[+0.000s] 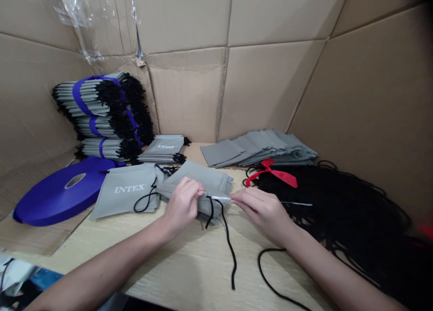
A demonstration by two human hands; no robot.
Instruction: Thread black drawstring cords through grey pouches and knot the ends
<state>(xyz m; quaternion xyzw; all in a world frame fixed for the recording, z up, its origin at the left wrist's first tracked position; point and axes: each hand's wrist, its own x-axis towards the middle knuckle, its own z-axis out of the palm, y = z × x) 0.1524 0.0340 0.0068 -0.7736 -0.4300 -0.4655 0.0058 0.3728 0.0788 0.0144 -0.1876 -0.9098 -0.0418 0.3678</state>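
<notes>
My left hand (184, 201) is closed in a pinch on the edge of a grey fabric pouch (206, 205), at the middle of the table. To its right, my right hand (260, 207) is closed around a thin, pale metallic rod (297, 204), whose end sticks out past the fingers. Between both hands the rod's shiny part meets the pouch edge. A black cord (229, 243) hangs from that spot down onto the table. Under the hands lie more grey pouches (192, 171). Left of them rests a grey pouch printed INTEX (125, 191) with a black cord loop.
Bundled pouches (91, 99) with purple bands stand at the back left, above a purple ribbon roll (43, 198). A small INTEX stack (162, 148) and fanned grey pouches (257, 146) lie behind. Black cords (345, 211) with a red tie (274, 173) fill the right. Cardboard walls (189, 90) surround the table.
</notes>
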